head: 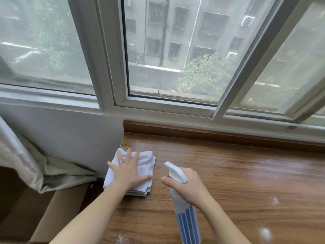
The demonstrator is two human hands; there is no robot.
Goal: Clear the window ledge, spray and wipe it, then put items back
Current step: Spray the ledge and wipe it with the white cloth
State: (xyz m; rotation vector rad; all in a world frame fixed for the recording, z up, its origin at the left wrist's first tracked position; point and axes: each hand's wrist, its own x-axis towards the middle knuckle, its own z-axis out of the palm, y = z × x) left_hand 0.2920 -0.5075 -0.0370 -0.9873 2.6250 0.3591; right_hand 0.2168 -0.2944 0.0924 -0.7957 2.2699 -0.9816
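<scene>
The cloth [131, 171] is pressed flat by the left hand [129, 173]; the spray bottle [184, 205], right of it, is clamped in the right hand [189, 184]. Overspray may wet the ledge [246, 173] unevenly.

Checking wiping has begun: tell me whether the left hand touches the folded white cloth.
Touching: head view shows left hand flat on folded white cloth.

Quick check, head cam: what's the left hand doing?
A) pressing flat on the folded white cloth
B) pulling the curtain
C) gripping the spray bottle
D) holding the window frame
A: the left hand lies with fingers spread flat on the folded white cloth at the ledge's left end; the right hand holds the spray bottle.
</scene>
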